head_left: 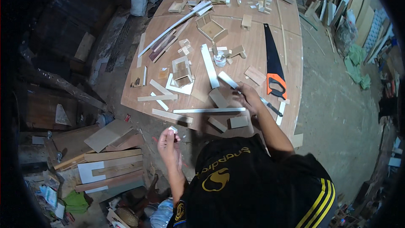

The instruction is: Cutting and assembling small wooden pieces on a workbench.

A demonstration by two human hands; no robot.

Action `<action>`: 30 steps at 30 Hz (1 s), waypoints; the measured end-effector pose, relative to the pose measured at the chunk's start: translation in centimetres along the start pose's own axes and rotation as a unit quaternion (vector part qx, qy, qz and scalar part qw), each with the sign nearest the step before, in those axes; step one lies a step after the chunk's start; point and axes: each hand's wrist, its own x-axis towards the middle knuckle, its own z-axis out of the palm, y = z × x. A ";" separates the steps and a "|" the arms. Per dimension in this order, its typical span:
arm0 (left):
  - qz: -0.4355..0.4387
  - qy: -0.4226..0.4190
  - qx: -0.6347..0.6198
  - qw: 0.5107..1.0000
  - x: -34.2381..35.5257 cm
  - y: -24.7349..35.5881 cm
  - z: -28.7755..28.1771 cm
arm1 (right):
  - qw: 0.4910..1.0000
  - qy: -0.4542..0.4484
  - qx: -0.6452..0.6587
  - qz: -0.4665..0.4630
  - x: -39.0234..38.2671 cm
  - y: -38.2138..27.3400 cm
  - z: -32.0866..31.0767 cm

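Just off the table's near edge, my left hand pinches a small white-faced wood piece between thumb and fingers. Over the near right part of the table, my right hand is closed at the near end of a short white strip; its fingertips are partly hidden. A dark-handled tool lies by my right wrist, its kind unclear. Between my hands a long white strip rests on the table. A brownish wood block and another block lie near it.
A handsaw with an orange handle lies on the right of the table. An open wooden box, a smaller box and a white glue-smeared jar stand farther in. Boards pile up on the floor at left.
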 end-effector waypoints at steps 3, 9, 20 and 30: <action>-0.011 0.037 -0.021 0.999 0.2 -0.2 -0.4 | 0.985 -0.143 0.100 -0.012 -5.4 -3.3 3.7; -0.025 -0.017 -0.004 1.000 1.5 0.1 2.2 | 0.972 -0.193 -0.136 0.002 -10.7 -8.2 11.1; 0.053 -0.242 0.140 0.959 0.5 9.2 9.4 | 0.874 -0.182 -0.419 -0.162 -14.7 -11.2 13.6; 0.021 -0.297 0.151 0.942 -0.2 8.8 9.7 | 0.778 -0.173 -0.543 -0.264 -17.0 -12.8 16.2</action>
